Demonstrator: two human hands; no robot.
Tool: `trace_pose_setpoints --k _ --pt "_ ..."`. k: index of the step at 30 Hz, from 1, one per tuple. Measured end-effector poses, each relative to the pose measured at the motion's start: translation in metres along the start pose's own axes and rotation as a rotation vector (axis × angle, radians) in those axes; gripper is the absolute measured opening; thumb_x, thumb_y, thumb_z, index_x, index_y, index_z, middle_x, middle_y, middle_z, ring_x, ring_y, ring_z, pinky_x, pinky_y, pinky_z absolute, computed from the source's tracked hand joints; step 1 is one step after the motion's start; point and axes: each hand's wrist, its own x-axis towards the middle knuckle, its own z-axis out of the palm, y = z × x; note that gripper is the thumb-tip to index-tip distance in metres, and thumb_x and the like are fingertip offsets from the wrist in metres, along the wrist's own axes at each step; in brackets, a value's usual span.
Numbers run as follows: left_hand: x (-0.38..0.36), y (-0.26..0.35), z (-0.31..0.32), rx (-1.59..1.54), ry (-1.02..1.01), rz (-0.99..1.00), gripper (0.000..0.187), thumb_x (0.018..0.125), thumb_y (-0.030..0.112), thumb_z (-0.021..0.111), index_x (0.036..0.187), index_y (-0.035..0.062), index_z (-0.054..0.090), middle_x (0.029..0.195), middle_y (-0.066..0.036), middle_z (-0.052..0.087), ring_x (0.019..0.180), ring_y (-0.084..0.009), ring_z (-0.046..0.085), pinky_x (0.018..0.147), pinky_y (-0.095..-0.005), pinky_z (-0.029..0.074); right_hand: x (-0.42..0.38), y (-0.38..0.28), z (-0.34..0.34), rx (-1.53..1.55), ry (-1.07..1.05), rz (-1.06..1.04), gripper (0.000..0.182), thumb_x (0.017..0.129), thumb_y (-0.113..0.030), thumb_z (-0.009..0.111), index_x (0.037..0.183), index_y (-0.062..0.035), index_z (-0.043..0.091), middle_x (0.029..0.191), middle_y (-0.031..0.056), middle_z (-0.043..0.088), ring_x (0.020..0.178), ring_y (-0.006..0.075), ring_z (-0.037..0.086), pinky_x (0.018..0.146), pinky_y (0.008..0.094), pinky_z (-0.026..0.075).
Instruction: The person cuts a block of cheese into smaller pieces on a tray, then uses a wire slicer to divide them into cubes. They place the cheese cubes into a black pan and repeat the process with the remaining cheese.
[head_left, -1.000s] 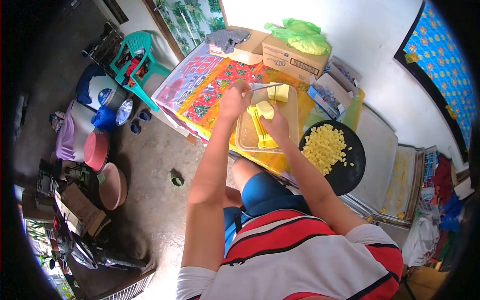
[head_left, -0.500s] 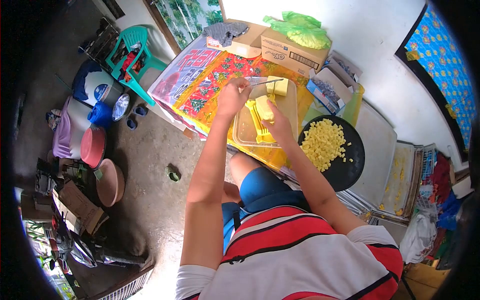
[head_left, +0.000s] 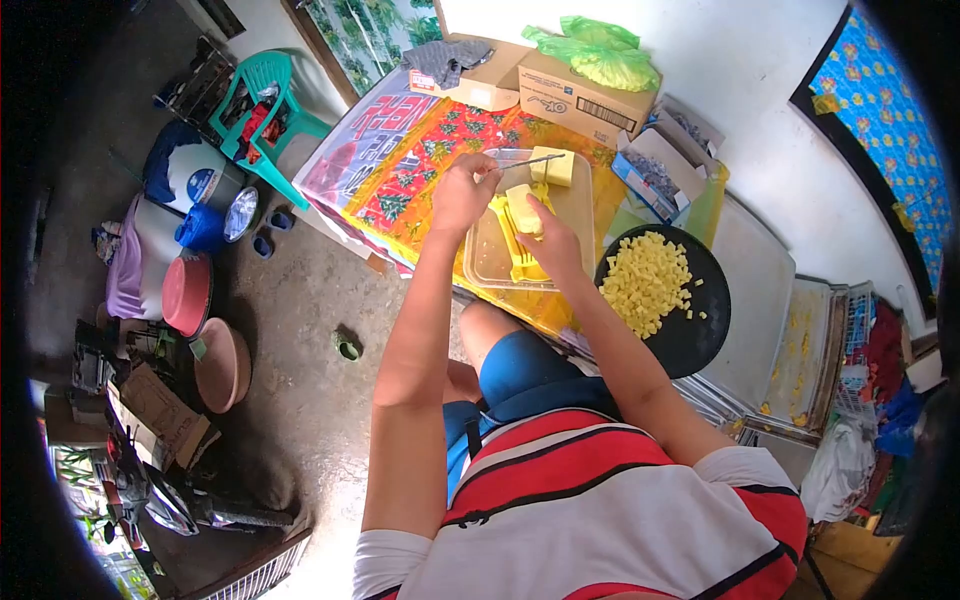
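My left hand (head_left: 466, 192) is closed on a thin knife (head_left: 530, 161), whose blade points right over a clear plastic tray (head_left: 480, 275). A yellow block (head_left: 522, 206) is in the grip of my right hand (head_left: 555, 245), above a yellow slotted tool (head_left: 508, 235) in the tray. Another, larger yellow block (head_left: 553, 166) rests at the tray's far right corner, just beyond the blade. Right of the tray, a round black pan (head_left: 705, 340) holds a heap of small yellow cubes (head_left: 645, 285).
Cardboard boxes (head_left: 575, 98) with a green plastic bag (head_left: 600, 55) stand at the table's back. An open box (head_left: 650, 185) sits behind the pan. Metal trays (head_left: 745, 290) lie to the right. A green chair (head_left: 265, 115) and basins (head_left: 220, 365) are at the left.
The block in my right hand has shifted slightly left and up, with its hand. The knife remains in my left hand, almost in the same place.
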Motion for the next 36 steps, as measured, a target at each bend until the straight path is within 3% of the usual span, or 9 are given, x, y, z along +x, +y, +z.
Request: trace_pose_setpoints --k 13,16,20,26,31,34,36 --pt "-0.002 -0.002 0.002 0.004 0.008 0.009 0.019 0.082 0.022 0.072 0.095 0.0087 0.070 0.096 -0.010 0.068 0.087 -0.0308 0.067 0.075 -0.0399 0.052 0.000 -0.009 -0.005 -0.038 -0.046 0.069 0.073 0.077 -0.019 0.076 0.144 -0.0195 0.045 0.125 0.0135 0.063 0.109 0.0320 0.063 0.089 0.0405 0.051" --pt "-0.004 -0.001 0.002 0.019 0.004 0.017 0.020 0.084 0.018 0.072 0.098 0.0047 0.070 0.095 -0.010 0.068 0.079 -0.0241 0.066 0.069 -0.0342 0.051 0.000 -0.006 -0.003 -0.046 -0.041 0.060 0.074 0.077 -0.020 0.076 0.144 -0.0196 0.044 0.126 0.0132 0.063 0.109 0.0321 0.063 0.090 0.0405 0.051" --pt "-0.005 -0.001 0.002 0.030 0.008 0.033 0.020 0.084 0.019 0.073 0.098 0.0050 0.070 0.096 -0.010 0.067 0.079 -0.0245 0.066 0.070 -0.0348 0.051 -0.001 -0.002 -0.001 -0.030 -0.039 0.051 0.076 0.076 -0.020 0.076 0.145 -0.0190 0.043 0.127 0.0142 0.062 0.110 0.0323 0.062 0.091 0.0406 0.050" --pt "-0.007 0.000 0.000 0.015 -0.004 0.022 0.019 0.084 0.018 0.073 0.097 0.0049 0.070 0.096 -0.011 0.067 0.082 -0.0253 0.066 0.072 -0.0347 0.051 -0.003 -0.002 -0.007 0.142 -0.070 -0.013 0.082 0.076 -0.013 0.076 0.149 -0.0184 0.039 0.135 0.0190 0.055 0.125 0.0332 0.053 0.103 0.0391 0.044" --pt "-0.008 -0.003 0.003 0.010 0.013 0.037 0.018 0.084 0.017 0.073 0.097 0.0048 0.070 0.096 -0.012 0.068 0.081 -0.0252 0.066 0.071 -0.0343 0.051 -0.004 0.013 -0.004 0.120 -0.054 -0.109 0.075 0.079 -0.006 0.073 0.147 -0.0159 0.042 0.138 0.0181 0.054 0.127 0.0324 0.052 0.105 0.0372 0.042" --pt "-0.010 -0.004 0.002 -0.009 -0.014 -0.007 0.020 0.082 0.021 0.072 0.097 0.0077 0.071 0.097 -0.013 0.068 0.088 -0.0328 0.066 0.077 -0.0407 0.052 -0.004 0.010 -0.005 0.130 -0.048 -0.099 0.071 0.080 -0.005 0.072 0.145 -0.0141 0.045 0.138 0.0176 0.054 0.125 0.0320 0.054 0.104 0.0365 0.043" --pt "-0.012 -0.004 0.002 -0.008 -0.001 0.013 0.020 0.082 0.021 0.073 0.097 0.0073 0.071 0.097 -0.014 0.067 0.086 -0.0326 0.066 0.076 -0.0406 0.052 -0.005 0.009 -0.005 0.133 -0.046 -0.100 0.071 0.081 -0.006 0.071 0.145 -0.0145 0.044 0.137 0.0181 0.054 0.125 0.0325 0.054 0.104 0.0371 0.043"
